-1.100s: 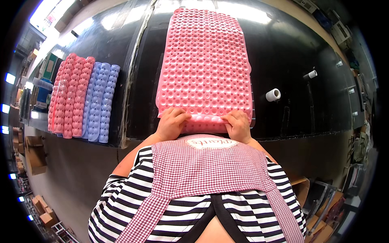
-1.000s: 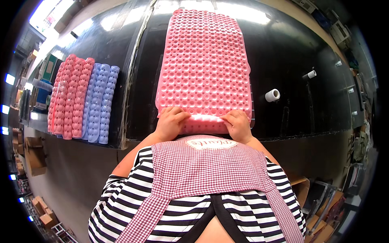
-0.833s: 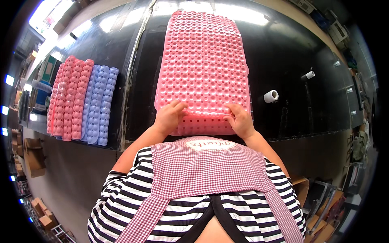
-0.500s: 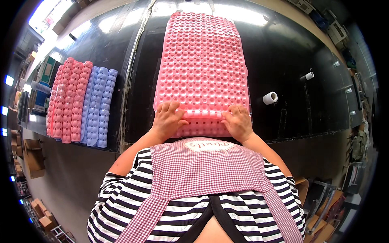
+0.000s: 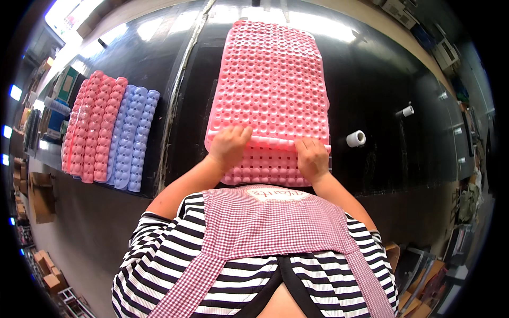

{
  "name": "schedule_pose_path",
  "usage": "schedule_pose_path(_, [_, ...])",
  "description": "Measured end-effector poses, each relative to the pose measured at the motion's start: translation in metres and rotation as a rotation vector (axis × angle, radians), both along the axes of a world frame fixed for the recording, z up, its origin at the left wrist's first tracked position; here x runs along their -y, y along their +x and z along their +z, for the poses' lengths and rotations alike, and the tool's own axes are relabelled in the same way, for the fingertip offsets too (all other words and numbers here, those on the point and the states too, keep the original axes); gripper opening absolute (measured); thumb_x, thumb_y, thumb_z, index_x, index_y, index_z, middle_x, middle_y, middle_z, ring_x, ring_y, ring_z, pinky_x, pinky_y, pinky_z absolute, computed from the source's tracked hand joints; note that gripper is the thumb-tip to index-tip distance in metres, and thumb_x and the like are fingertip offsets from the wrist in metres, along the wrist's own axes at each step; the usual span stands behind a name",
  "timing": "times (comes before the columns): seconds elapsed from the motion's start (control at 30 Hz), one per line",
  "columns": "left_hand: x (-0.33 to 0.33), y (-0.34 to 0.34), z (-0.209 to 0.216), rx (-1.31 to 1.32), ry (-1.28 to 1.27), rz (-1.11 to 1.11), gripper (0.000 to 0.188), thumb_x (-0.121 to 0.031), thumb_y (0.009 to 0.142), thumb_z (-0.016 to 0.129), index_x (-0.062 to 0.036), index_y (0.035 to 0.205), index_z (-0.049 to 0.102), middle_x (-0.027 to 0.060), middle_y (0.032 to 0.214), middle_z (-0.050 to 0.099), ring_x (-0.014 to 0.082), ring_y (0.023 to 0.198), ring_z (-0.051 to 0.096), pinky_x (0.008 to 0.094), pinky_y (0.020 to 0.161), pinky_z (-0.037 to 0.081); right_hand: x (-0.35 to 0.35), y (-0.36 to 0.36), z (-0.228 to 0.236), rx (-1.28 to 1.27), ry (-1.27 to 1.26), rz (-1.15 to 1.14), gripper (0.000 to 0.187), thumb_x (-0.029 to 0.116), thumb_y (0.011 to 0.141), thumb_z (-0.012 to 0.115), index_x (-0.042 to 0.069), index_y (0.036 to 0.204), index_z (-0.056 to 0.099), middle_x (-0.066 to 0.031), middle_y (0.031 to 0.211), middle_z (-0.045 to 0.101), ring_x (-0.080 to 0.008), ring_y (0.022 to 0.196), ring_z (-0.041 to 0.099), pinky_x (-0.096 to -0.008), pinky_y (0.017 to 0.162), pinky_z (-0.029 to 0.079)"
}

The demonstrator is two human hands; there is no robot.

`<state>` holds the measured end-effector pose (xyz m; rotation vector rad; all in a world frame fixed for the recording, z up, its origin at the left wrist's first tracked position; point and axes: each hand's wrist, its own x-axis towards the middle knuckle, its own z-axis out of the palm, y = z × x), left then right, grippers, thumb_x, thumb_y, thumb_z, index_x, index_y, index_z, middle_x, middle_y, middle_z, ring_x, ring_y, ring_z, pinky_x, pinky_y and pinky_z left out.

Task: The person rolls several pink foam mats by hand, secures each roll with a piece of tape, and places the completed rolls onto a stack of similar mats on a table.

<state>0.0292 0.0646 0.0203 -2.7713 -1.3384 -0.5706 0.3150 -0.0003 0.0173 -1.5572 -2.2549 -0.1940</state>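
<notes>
Pink bumpy mat (image 5: 271, 85) lies on the blk table (image 5: 382, 85), 12 o'clock from the worker (image 5: 275, 225). L hand (image 5: 229, 147) & R hand (image 5: 313, 159), fingers curled nearly closed, grip its raised fold (image 5: 273, 142). Pink rolls (image 5: 95, 130) & blue rolls (image 5: 132, 140) abt 10 o'clock.

From here I read the pink mat (image 5: 273, 87) as glossy, dimpled plastic, the black tabletop (image 5: 382, 90) as smooth and shiny, the checked apron (image 5: 278, 228) as matt cloth, the striped shirt (image 5: 167, 246) as ribbed fabric.
</notes>
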Motion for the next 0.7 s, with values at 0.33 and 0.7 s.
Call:
schedule_pose_path(0.33, [-0.031,0.031,0.005,-0.007,-0.307,0.118,0.082,-0.063,0.095,0.058,-0.0227,0.162,0.034,0.0254,0.171,0.008,0.0435,0.159,0.0,0.0678,0.123,0.0,-0.047,-0.003,-0.013,-0.022,-0.238,-0.11,0.083,0.046,0.095,0.067,0.018,0.164,0.029,-0.0222,0.172,0.009,-0.0433,0.158,0.005,-0.058,0.127,0.005])
schedule_pose_path(0.7, [-0.143,0.077,0.03,-0.096,-0.58,0.385,0.077,-0.064,0.1,0.046,-0.0271,0.165,0.027,0.0174,0.174,0.007,0.0383,0.16,0.005,0.0658,0.124,-0.003,-0.119,0.014,-0.015,-0.161,-0.033,-0.048,0.039,0.022,0.088,0.074,0.007,0.123,0.066,-0.012,0.124,0.066,-0.0333,0.122,0.058,-0.0469,0.109,0.04])
